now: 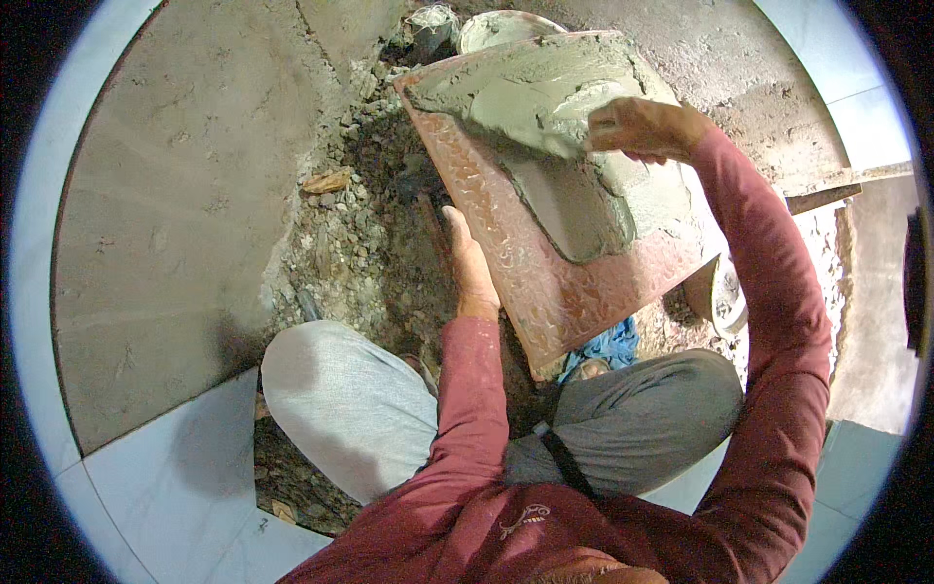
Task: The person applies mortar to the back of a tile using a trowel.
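Observation:
A large rectangular reddish tile (462, 185) lies at a slant before me, its ridged face up. Wet grey mortar (516, 83) covers its far part, and a smoother tongue of it reaches toward the middle. Over the mortar, my right hand (642, 129) is closed with curled fingers. What it grips is blurred and merges with the grey mix. My left hand (471, 265) is beside the tile's left edge, thumb pointing away from me. Its other fingers look stretched out in shadow; whether they touch the tile I cannot tell.
Rubble and loose soil (360, 229) lie left of the tile, beside a concrete slab (185, 214). A mortar-smeared round container (506, 29) stands behind it. Another bucket (725, 297) is at the right, partly hidden. A blue cloth (613, 343) lies near my knee. Pale floor tiles (165, 477) border the area.

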A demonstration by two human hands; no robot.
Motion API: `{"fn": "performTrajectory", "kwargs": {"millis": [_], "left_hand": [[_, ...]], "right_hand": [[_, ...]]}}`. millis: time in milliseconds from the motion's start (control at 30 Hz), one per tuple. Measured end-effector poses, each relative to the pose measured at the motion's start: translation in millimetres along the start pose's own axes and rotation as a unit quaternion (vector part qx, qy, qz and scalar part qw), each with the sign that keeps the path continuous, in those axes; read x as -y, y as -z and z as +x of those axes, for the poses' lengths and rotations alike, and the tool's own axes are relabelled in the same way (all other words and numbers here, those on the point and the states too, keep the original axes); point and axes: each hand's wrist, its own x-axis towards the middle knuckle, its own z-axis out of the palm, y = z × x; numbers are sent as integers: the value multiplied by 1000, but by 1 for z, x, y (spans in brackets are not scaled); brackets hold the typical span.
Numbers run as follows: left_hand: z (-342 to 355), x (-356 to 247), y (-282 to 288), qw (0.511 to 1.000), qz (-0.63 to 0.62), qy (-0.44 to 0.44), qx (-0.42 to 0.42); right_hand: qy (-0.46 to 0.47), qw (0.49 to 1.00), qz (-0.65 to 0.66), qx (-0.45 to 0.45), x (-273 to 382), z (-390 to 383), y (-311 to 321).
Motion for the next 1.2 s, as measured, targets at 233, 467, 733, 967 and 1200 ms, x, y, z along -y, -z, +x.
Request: {"fn": "performTrajectory", "kwargs": {"millis": [233,467,733,967,1200], "left_hand": [[2,3,0,999,18,-28,-2],[7,3,2,1000,3,-13,14],[1,0,7,1000,-11,-2,-5],[9,8,7,1000,-24,-19,-1],[7,11,5,991,-118,-35,60]], "right_hand": [[12,997,-35,-68,-7,-8,10],[25,997,41,-61,10,65,4],[11,996,-88,31,23,15,0],[31,995,-94,7,-19,-22,4],[-2,1000,4,-26,-15,-16,-17]]}}
